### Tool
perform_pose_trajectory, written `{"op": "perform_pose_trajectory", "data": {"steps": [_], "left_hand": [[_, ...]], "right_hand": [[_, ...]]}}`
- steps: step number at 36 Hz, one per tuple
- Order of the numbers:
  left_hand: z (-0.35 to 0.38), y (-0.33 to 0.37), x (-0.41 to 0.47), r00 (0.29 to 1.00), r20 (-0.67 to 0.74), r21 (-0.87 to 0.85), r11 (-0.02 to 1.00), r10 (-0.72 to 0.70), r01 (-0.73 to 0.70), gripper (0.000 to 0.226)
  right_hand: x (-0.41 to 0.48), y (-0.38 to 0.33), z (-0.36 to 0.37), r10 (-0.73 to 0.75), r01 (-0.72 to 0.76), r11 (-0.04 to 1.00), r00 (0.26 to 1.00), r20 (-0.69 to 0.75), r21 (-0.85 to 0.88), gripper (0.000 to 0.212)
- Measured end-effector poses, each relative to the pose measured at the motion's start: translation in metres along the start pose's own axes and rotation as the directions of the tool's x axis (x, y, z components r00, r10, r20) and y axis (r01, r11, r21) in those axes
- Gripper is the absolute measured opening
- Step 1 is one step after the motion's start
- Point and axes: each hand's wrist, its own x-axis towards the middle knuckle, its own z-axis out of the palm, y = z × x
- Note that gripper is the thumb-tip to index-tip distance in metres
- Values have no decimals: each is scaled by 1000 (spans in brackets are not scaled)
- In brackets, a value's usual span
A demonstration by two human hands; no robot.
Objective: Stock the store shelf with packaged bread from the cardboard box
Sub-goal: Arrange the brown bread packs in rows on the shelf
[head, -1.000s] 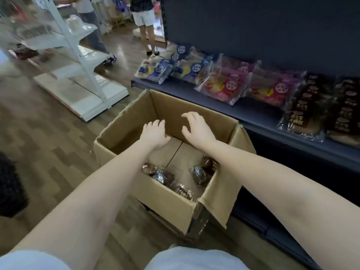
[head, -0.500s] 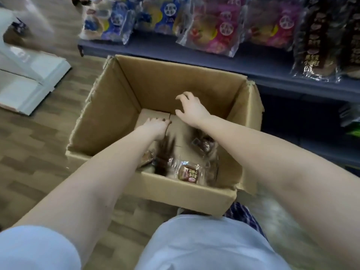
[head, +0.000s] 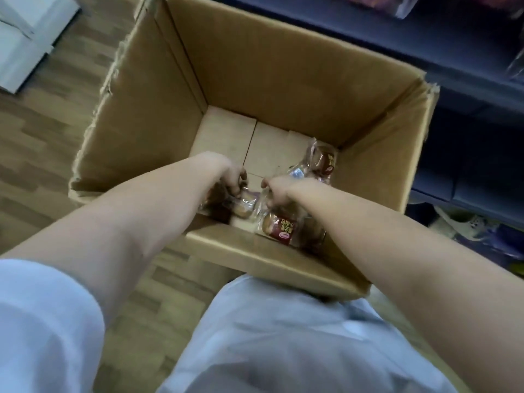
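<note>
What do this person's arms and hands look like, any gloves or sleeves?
No gloves: the left hand and right hand are bare, with no watch or rings visible and nothing worn up past the elbows. A short pale bluish-white sleeve covers the left upper arm.

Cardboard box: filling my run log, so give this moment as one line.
phase: pick in cardboard box | left hand: grips clear pack | right hand: grips red-label pack | loose: corner pack
</note>
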Motion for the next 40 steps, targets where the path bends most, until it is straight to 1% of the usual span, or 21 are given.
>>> {"op": "perform_pose_trajectory", "data": {"steps": [3, 5, 7, 10, 13, 14, 17, 18, 22, 25, 26, 28, 31, 33, 35, 37, 40], "left_hand": [[-1, 0, 5, 998, 60, 10, 1000, 12, -13, 67], [-1, 1, 7, 996, 85, 44, 999, 21, -25, 64], [-1, 3, 4, 995, 99, 96, 995, 19, -29, 56], [-1, 1, 5, 991, 136, 136, 991, -3, -15, 42], [0, -2, 7, 991, 132, 159, 987, -20, -1, 33], [-1, -2, 7, 993, 119, 172, 985, -21, 1, 32], [1, -2, 9, 996, 87, 203, 979, -12, -6, 38], [1, -2, 10, 996, 84, 213, 977, -15, -4, 39], [1, -2, 9, 996, 85, 223, 975, -14, -5, 41], [-3, -5, 7, 997, 72, 202, 979, 2, -16, 37], [-4, -6, 6, 997, 72, 192, 981, 3, -17, 36], [-7, -9, 4, 998, 65, 162, 987, 5, -15, 35], [-12, -13, -1, 999, 39, 105, 994, 10, -14, 24], [-16, -16, -6, 1000, 9, 70, 997, 17, -17, 27], [-19, -19, -13, 997, -68, 22, 1000, 21, -20, 34], [-23, -21, -21, 982, -187, -36, 999, 8, -15, 36], [-30, -24, -36, 940, -339, -118, 993, -25, -17, 34]], "right_hand": [[4, 0, 8, 3, 0, 999, 998, 61, -47, 69], [7, -2, 13, 3, 2, 997, 998, 66, -72, 76], [8, -2, 16, 2, 5, 996, 998, 68, -90, 78], [7, -2, 16, 21, -10, 995, 994, 111, -94, 71], [5, -2, 15, 57, -43, 994, 988, 142, -98, 63], [5, -2, 15, 62, -48, 994, 986, 154, -98, 60], [5, -4, 12, 92, -70, 993, 963, 255, -94, 39], [5, -5, 12, 90, -64, 992, 959, 267, -106, 33], [4, -7, 12, 89, -42, 987, 949, 304, -156, 34], [6, -6, 15, 121, -70, 985, 928, 353, -155, 32], [5, -7, 14, 119, -71, 986, 930, 347, -150, 32], [-1, -8, 10, 102, -60, 986, 955, 277, -154, 25], [-9, -10, 0, 91, -54, 982, 975, 201, -179, 18], [-12, -9, -6, 103, -72, 981, 980, 169, -179, 26], [-20, -9, -15, 95, -84, 986, 992, 78, -143, 30], [-26, -8, -26, 92, -97, 990, 995, -43, -106, 32], [-29, -7, -43, 101, -116, 992, 973, -207, -59, 28]]}}
